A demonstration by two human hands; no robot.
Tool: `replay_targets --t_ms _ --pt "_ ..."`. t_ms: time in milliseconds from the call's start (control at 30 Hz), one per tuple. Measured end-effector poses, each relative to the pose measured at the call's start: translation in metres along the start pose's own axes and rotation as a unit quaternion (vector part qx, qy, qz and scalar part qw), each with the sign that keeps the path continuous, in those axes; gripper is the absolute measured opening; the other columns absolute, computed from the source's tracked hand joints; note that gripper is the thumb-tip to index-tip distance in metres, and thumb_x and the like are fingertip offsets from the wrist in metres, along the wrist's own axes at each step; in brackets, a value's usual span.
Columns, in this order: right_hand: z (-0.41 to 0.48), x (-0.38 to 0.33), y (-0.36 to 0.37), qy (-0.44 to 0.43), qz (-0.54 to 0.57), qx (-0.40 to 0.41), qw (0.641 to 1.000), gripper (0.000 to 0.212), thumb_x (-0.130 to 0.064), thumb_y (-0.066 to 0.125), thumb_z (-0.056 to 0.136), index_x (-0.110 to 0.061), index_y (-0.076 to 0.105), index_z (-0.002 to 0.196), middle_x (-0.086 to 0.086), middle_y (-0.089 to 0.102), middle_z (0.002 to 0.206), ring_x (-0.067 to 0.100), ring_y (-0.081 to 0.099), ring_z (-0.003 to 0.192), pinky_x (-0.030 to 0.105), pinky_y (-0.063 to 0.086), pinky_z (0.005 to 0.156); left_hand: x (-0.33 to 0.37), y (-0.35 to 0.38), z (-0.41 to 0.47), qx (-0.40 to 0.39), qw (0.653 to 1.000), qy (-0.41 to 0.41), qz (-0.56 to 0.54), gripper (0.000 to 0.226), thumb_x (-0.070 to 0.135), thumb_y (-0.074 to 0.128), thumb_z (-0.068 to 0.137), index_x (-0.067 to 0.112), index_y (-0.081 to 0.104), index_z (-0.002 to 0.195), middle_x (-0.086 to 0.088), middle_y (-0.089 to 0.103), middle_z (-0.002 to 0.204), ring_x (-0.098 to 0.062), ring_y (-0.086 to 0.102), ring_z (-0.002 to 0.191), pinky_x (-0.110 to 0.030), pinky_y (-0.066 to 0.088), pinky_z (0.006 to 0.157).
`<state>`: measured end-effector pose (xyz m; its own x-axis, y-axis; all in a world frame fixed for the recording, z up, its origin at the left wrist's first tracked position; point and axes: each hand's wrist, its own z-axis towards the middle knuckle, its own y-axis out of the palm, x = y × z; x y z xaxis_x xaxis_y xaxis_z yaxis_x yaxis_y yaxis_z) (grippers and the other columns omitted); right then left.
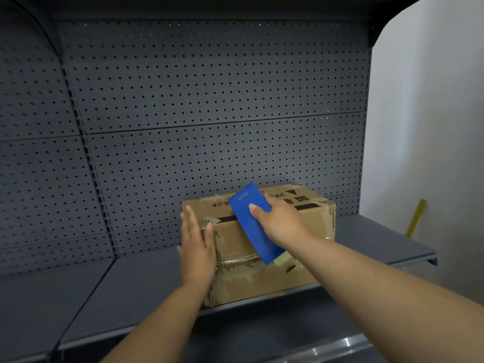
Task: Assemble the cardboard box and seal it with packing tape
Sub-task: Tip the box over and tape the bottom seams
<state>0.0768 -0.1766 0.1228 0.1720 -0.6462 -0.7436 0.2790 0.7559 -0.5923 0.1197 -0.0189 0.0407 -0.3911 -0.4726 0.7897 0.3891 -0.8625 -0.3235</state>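
A worn brown cardboard box (pixel 309 221) with black printed characters on top sits closed on the grey shelf (pixel 146 279). Old tape and torn paper mark its front face. My left hand (pixel 196 247) lies flat and open against the box's left front corner. My right hand (pixel 280 221) grips a blue tape dispenser (pixel 252 224) pressed against the box's top front edge, tilted down over the front face. A bit of yellowish tape roll (pixel 282 258) shows under the dispenser's lower end.
A dark pegboard back panel (pixel 209 100) rises behind the shelf. A white wall (pixel 432 127) stands to the right, with a yellow stick (pixel 416 218) leaning against it. A lower shelf edge (pixel 327 347) shows below.
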Motion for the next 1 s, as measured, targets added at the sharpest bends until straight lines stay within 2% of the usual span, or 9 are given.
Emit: replay_targets --t_ms 133,267,400,500,567,667,767,867,1000 --pt "-0.001 0.000 -0.001 0.012 0.019 0.000 1.000 0.037 -0.043 0.041 0.093 -0.024 0.050 0.123 0.002 0.064 0.107 0.024 0.061 0.092 0.033 0.046 0.071 -0.003 -0.005 0.015 -0.034 0.998 0.036 0.045 0.046 0.042 0.027 0.097 0.023 0.036 0.138 0.009 0.012 0.157 -0.011 0.003 0.145 -0.046 0.017 0.117" --pt "-0.005 -0.006 -0.007 0.025 0.091 0.004 0.996 0.031 -0.042 0.044 0.092 -0.020 0.059 0.109 0.005 0.067 0.103 0.027 0.064 0.090 0.038 0.049 0.078 -0.002 -0.011 0.015 -0.066 0.994 0.038 0.079 0.050 0.043 0.024 0.097 0.023 0.029 0.142 0.010 0.003 0.157 -0.008 -0.003 0.144 -0.045 0.014 0.117" --pt "-0.012 -0.023 -0.018 -0.017 0.151 0.045 0.987 0.028 -0.043 0.043 0.092 -0.025 0.059 0.106 -0.001 0.067 0.101 0.022 0.064 0.090 0.036 0.049 0.075 0.011 -0.011 0.011 -0.113 0.990 -0.080 -0.013 0.059 0.041 0.027 0.098 0.021 0.008 0.149 0.003 0.001 0.158 -0.014 -0.001 0.145 -0.037 0.007 0.118" --pt "-0.017 -0.033 -0.032 -0.048 0.184 0.044 0.981 0.032 -0.044 0.044 0.092 -0.031 0.054 0.120 -0.009 0.064 0.106 0.017 0.061 0.096 0.037 0.049 0.086 0.031 -0.011 0.008 -0.124 0.974 -0.185 -0.043 0.054 0.042 0.029 0.098 0.013 0.032 0.143 -0.007 0.038 0.146 -0.026 0.035 0.134 -0.030 0.030 0.099" --pt "-0.022 -0.040 -0.040 -0.049 0.205 0.040 0.977 0.048 -0.050 0.046 0.088 -0.035 0.044 0.134 -0.012 0.059 0.119 0.015 0.057 0.108 0.037 0.047 0.095 0.052 -0.018 0.006 -0.130 0.965 -0.223 -0.053 0.048 0.036 0.033 0.099 0.004 0.045 0.133 -0.012 0.048 0.136 -0.028 0.045 0.123 -0.026 0.030 0.085" --pt "-0.026 -0.043 -0.050 -0.072 0.233 0.040 0.969 0.073 -0.067 0.045 0.068 -0.044 0.038 0.136 -0.015 0.055 0.133 0.015 0.055 0.119 0.042 0.046 0.100 0.082 -0.038 0.020 -0.094 0.957 -0.267 -0.067 0.077 0.065 0.028 0.088 0.006 0.041 0.137 -0.015 0.034 0.148 -0.030 0.036 0.131 -0.035 0.027 0.105" --pt "-0.032 -0.041 -0.067 -0.095 0.248 0.028 0.964 0.071 -0.065 0.046 0.068 -0.044 0.039 0.135 -0.018 0.061 0.125 0.011 0.059 0.111 0.041 0.049 0.096 0.124 -0.052 0.036 -0.015 0.979 -0.201 0.031 0.077 0.066 0.016 0.089 0.015 0.016 0.148 -0.009 0.005 0.158 -0.029 0.006 0.145 -0.051 0.010 0.116" --pt "-0.041 -0.037 -0.086 -0.125 0.264 0.009 0.956 0.065 -0.057 0.050 0.074 -0.042 0.040 0.136 -0.017 0.063 0.122 0.009 0.062 0.108 0.040 0.049 0.096 0.189 -0.058 0.043 -0.012 0.997 -0.048 -0.053 0.054 0.051 0.027 0.096 0.023 0.036 0.141 -0.001 0.033 0.150 -0.023 0.033 0.136 -0.042 0.024 0.110" --pt "-0.049 -0.030 -0.111 -0.157 0.284 -0.001 0.946 0.057 -0.043 0.054 0.084 -0.036 0.040 0.138 -0.017 0.062 0.124 0.005 0.061 0.109 0.037 0.049 0.097 0.259 -0.061 0.035 -0.165 0.983 -0.013 -0.081 0.044 0.050 0.038 0.094 0.017 0.067 0.101 -0.004 0.069 0.107 -0.018 0.061 0.101 -0.032 0.044 0.096"
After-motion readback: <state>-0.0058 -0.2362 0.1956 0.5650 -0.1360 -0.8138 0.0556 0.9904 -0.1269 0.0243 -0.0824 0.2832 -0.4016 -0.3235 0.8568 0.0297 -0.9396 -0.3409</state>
